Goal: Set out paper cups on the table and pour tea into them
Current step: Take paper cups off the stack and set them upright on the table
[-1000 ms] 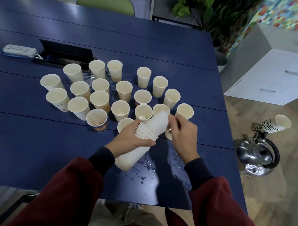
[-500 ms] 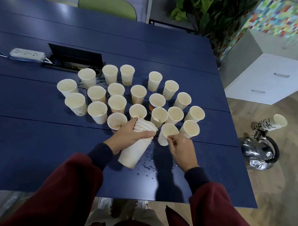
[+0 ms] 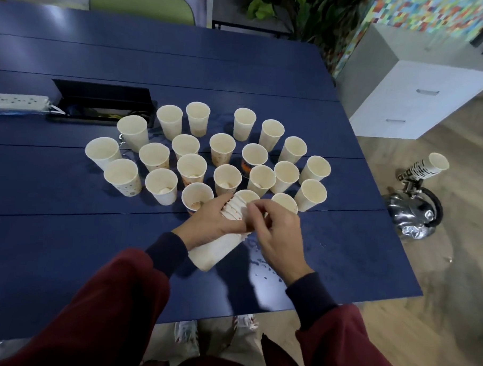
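So I've got the nested stack of white paper cups (image 3: 212,253) in my left hand (image 3: 208,223), fingers wrapped round its upper part. It's tilted, with the open end pointing away from me, just above the near part of the dark blue plank worktop (image 3: 66,244). My right hand (image 3: 277,234) is at the mouth of the stack, fingertips (image 3: 251,209) curled and pinching the rim of the top cup.

Right past my hands is the bunch of white paper cups already standing upright (image 3: 226,179), packed close in loose rows; a few have coloured dots on the sides and some have something pale at the bottom. There are wet splashes (image 3: 261,266) on the worktop just under my right wrist.

Further back on the left are a black open cable box (image 3: 100,99) and a white power strip (image 3: 17,104). On the wooden floor to the right sits a shiny steel kettle (image 3: 410,215) with a patterned stack of paper cups (image 3: 426,168) just above it.
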{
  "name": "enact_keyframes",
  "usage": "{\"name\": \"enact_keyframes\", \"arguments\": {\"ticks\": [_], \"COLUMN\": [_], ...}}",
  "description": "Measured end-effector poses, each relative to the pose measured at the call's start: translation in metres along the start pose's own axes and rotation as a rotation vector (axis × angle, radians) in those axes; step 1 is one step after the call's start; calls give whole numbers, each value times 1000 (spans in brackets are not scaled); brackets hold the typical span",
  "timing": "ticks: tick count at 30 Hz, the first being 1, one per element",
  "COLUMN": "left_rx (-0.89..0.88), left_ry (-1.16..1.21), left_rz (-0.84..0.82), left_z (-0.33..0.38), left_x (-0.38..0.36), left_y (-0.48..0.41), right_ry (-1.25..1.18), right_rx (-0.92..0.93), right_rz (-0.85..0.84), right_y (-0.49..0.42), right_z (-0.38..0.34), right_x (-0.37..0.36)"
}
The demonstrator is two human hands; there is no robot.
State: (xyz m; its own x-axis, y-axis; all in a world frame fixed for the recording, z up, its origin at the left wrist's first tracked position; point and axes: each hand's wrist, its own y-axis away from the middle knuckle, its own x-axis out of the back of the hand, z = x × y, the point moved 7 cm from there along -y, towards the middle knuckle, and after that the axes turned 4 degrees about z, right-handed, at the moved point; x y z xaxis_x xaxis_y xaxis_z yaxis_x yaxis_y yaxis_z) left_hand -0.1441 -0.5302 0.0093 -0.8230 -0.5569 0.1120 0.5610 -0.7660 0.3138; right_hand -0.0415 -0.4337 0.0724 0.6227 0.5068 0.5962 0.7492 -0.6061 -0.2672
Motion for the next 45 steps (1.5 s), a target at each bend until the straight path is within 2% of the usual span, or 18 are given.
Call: {"name": "enact_keyframes", "arguments": {"ticks": [3,8,11,16,19,23,27,33,36,41,45], "left_rx": [-4,39,59,122,193,324,395,348,345,343,303], "left_ry": [-41,-79,-78,-47,9,-10,-25,104,193,129,73], "left_rz": [-12,-4,20,150,257,286,368,465,493,464,434], "left_z": [-4,-13,-19,-40,-55,-84,-108,-122,-124,-118,-107], "left_x": [8,29,45,90,116,139,162,180,179,167,157], "left_y": [5,23,33,53,73,101,131,158,165,159,148], "right_ry": [-79,-141,-139,-122,-137,-65,64,222,173,-41,-93], "right_rx": [-62,-113,-106,-38,-3,161,273,305,283,263,227], "right_rz": [-53,-236,-186,-38,-75,-230,-501,-694,-684,-518,-621], "right_y": [5,8,4,-8,-11,-10,1,7,12,29,51], "right_z": [0,-6,-16,-32,-46,-69,-78,-86,-89,-95,-92], "right_x": [-12,-38,-46,-51,-67,-115,-181,-236,-239,-214,-204]}}
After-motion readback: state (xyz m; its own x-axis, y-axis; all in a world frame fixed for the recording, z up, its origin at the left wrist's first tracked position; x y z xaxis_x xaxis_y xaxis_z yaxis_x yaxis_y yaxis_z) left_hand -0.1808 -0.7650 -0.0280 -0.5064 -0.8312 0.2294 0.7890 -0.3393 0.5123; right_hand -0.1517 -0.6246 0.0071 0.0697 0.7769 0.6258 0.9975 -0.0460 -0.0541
